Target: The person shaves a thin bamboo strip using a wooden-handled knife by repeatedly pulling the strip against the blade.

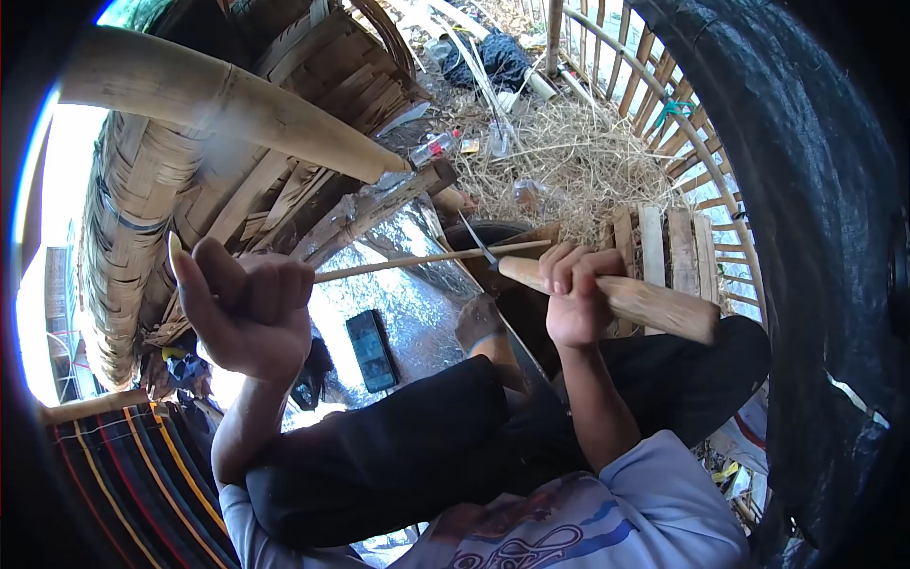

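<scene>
My left hand (254, 302) is closed around one end of a thin bamboo stick (408, 263), which points across to the right. In my right hand (580, 292) is a knife with a thick wooden handle (654, 305). Its narrow, pointed blade (477, 237) rises to the upper left and passes close to the stick; whether they touch I cannot tell. My fingers wrap the handle near the blade end. Below the stick, a bare foot (480, 322) shows past my dark trousers (408, 431). A long thin edge runs beside the foot; its kind is unclear.
A phone (372, 351) lies on a shiny sheet (417, 318). A thick bamboo pole (237, 104) and woven bamboo (133, 228) stand at left. Straw (588, 156) and litter cover the ground ahead. Bamboo slats (725, 223) and a dark sheet (806, 190) border the right.
</scene>
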`<state>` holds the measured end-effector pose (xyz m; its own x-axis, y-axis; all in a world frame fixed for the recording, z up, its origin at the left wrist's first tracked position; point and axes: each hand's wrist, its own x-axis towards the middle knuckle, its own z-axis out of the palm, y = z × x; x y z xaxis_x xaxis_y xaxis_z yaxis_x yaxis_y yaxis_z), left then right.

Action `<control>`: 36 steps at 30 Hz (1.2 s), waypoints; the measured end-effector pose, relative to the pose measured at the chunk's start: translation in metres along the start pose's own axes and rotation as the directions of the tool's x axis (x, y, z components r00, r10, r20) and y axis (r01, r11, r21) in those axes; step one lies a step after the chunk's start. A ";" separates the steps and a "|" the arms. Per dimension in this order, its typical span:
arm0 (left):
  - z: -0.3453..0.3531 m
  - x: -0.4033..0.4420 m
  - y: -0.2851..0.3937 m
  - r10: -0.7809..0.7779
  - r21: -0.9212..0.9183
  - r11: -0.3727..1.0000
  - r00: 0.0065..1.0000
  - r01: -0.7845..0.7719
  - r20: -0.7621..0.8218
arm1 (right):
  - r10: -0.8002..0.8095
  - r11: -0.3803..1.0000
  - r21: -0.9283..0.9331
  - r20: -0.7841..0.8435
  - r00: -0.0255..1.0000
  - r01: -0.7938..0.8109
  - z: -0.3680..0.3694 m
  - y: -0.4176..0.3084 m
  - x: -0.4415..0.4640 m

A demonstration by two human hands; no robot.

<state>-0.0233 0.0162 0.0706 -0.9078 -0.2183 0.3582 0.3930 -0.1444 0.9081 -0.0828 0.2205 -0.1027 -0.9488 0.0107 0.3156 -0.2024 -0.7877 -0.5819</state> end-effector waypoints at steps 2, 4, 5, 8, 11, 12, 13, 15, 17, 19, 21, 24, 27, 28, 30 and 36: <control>-0.001 0.004 -0.001 0.002 -0.036 0.999 1.000 -0.003 -0.012 | -0.133 0.988 0.090 0.097 0.986 0.124 0.008 -0.009 0.000; 0.004 0.006 -0.001 0.016 -0.042 0.999 1.000 -0.016 0.002 | 0.095 0.995 -0.046 0.099 0.991 -0.091 -0.016 0.019 -0.018; 0.004 0.006 -0.001 -0.012 -0.027 1.000 0.997 0.010 -0.075 | 0.072 0.913 -0.409 0.138 0.988 -0.009 -0.024 0.024 -0.018; 0.000 0.006 -0.002 0.002 -0.025 1.000 0.986 -0.006 -0.168 | 0.085 0.867 -0.492 -0.015 0.996 -0.081 -0.040 0.034 -0.021; 0.005 0.005 0.000 -0.004 0.008 1.000 0.998 0.004 -0.058 | -0.032 0.999 -0.009 0.099 0.995 0.033 -0.008 -0.006 -0.001; 0.004 0.005 -0.001 -0.002 0.003 1.000 0.998 0.002 -0.057 | -0.068 0.997 0.046 0.138 0.988 0.062 -0.003 -0.008 0.000; 0.003 0.003 -0.002 -0.009 -0.003 1.000 0.995 0.009 -0.103 | -0.003 1.000 -0.018 0.123 0.992 0.005 -0.009 0.000 -0.006; 0.003 0.002 -0.005 0.003 -0.005 1.000 0.971 -0.004 -0.239 | 0.041 0.954 -0.299 0.070 0.997 -0.019 -0.042 0.039 -0.025; 0.001 0.001 -0.004 0.002 0.002 1.000 0.987 -0.002 -0.160 | 0.078 0.725 -0.689 0.113 0.991 0.022 -0.068 0.047 -0.024; 0.001 0.002 -0.001 -0.005 0.013 1.000 0.996 0.006 -0.085 | 0.115 0.676 -0.733 0.004 0.993 -0.075 -0.094 0.063 -0.029; 0.003 0.002 -0.001 -0.007 0.031 0.999 0.994 0.011 -0.109 | 0.146 0.750 -0.616 -0.200 0.969 -0.240 -0.108 0.060 -0.035; 0.000 0.002 -0.002 0.003 0.015 1.000 0.999 -0.002 -0.040 | 0.147 0.951 -0.228 -0.258 0.955 -0.208 -0.104 0.047 -0.027; -0.001 0.002 -0.003 0.013 -0.034 0.999 0.998 -0.015 -0.062 | 0.133 0.991 0.011 -0.130 0.983 -0.132 -0.079 0.031 -0.016; -0.001 0.001 -0.002 0.007 -0.034 0.999 0.998 -0.009 -0.059 | 0.156 0.987 -0.032 -0.101 0.983 -0.160 -0.082 0.035 -0.019; 0.001 -0.001 -0.001 -0.009 -0.020 1.000 1.000 0.009 -0.016 | 0.181 0.966 -0.160 -0.132 0.975 -0.201 -0.106 0.061 -0.035; 0.012 0.002 0.011 0.047 0.004 0.999 0.988 -0.048 0.149 | 0.216 0.955 -0.130 -0.311 0.926 -0.267 -0.127 0.062 -0.016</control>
<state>-0.0228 0.0256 0.0837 -0.9001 -0.0789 0.4286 0.4355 -0.1299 0.8907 -0.1108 0.2499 -0.2395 -0.9973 0.0310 -0.0664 0.0282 -0.6750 -0.7373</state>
